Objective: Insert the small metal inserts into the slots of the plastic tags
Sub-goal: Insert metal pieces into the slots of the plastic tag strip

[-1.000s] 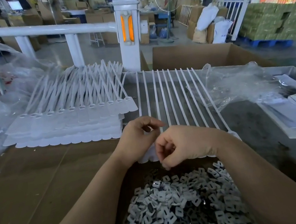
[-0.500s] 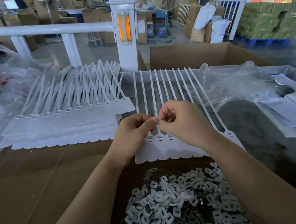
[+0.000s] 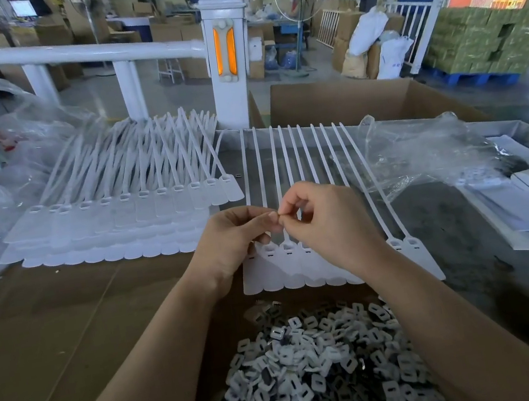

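White railing post [image 3: 229,56] with orange reflector strips, behind the desk [image 3: 52,338]; open cardboard box [image 3: 344,101] beside it; crumpled clear plastic sheeting [image 3: 422,154], right; standing fan [image 3: 298,4]; white sacks [image 3: 368,31]; stacked green cartons [image 3: 487,40] on a blue pallet.

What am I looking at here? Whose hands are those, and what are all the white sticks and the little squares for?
There is no machine here. These are a person's two bare hands, and the camera sits on the person's head, so you see what they see, looking forward and down.

On the table in front lies a row of white plastic tags, each with a long thin tail pointing away. To the left is a bigger stack of tags like them. Nearest to you is a pile of small inserts, the little squares. Each one goes into a slot on a tag.

The left hand and the right hand meet just above the row, fingertips touching, pinching something tiny. It is too small to see clearly, but it is probably one insert.

Beyond the table are a cardboard box and crumpled clear plastic bags.
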Demonstrator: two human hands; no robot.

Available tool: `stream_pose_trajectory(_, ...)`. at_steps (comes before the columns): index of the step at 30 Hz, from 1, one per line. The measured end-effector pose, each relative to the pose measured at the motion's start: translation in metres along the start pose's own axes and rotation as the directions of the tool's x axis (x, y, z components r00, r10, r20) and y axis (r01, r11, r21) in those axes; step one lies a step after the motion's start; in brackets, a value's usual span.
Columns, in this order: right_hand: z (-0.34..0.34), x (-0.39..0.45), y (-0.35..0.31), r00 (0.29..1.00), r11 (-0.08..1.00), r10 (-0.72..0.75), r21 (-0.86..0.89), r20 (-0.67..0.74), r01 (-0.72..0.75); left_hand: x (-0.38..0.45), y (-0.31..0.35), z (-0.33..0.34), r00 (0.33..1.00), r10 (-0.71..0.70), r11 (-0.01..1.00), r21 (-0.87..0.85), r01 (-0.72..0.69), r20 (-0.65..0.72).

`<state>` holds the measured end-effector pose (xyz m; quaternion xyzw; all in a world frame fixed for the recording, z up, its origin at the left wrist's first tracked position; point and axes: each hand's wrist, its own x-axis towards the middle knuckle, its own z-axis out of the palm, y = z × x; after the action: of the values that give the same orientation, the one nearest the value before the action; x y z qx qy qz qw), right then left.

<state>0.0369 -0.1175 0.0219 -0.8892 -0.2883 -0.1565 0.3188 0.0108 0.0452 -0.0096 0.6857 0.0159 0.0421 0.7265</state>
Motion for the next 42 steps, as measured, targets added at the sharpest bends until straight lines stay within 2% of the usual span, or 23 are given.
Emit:
stream_pose_trajectory(8, 0.003, 0.0, 0.001, 1.0, 0.999, 0.02, 0.032, 0.005, -0.02, 0.0, 0.0, -0.003, 0.998, -0.033, 0.995, -0.088, 0.037, 0.046)
stream_pose_trajectory(12, 0.003, -0.001, 0.002, 0.999, 0.994, 0.039, 0.107, 0.007, -0.039, 0.0, -0.002, -0.003, 0.998, -0.029, 0.995, -0.098, 0.034, 0.057)
stream_pose_trajectory(15, 0.002, 0.0, 0.002, 0.995, 0.978, 0.098, 0.184, 0.025, -0.101, 0.001, -0.003, -0.004, 0.998, -0.02, 0.992, -0.121, 0.027, 0.057)
stream_pose_trajectory(21, 0.004, 0.001, 0.004, 0.973, 0.955, 0.207, 0.197, 0.102, -0.224, 0.003, -0.005, -0.006, 1.0, 0.018, 0.996, -0.093, -0.016, 0.025)
stream_pose_trajectory(28, 0.002, 0.002, 0.003, 0.93, 0.851, 0.311, 0.38, 0.195, -0.364, 0.004, -0.006, -0.006, 0.997, 0.047, 0.996, -0.074, -0.042, 0.064)
stream_pose_trajectory(32, 0.002, 0.002, 0.002, 0.887, 0.766, 0.377, 0.448, 0.268, -0.461, 0.005, -0.006, -0.007, 0.999, 0.031, 0.995, -0.099, -0.029, 0.024)
stream_pose_trajectory(35, 0.003, 0.001, 0.002, 0.885, 0.781, 0.375, 0.419, 0.278, -0.462, 0.004, -0.005, -0.007, 0.999, 0.036, 0.999, -0.04, -0.036, 0.016)
stream_pose_trajectory(42, 0.011, -0.001, 0.003, 0.902, 0.855, 0.345, 0.308, 0.26, -0.416, 0.005, -0.004, -0.006, 0.999, 0.035, 0.967, 0.253, -0.029, -0.02)
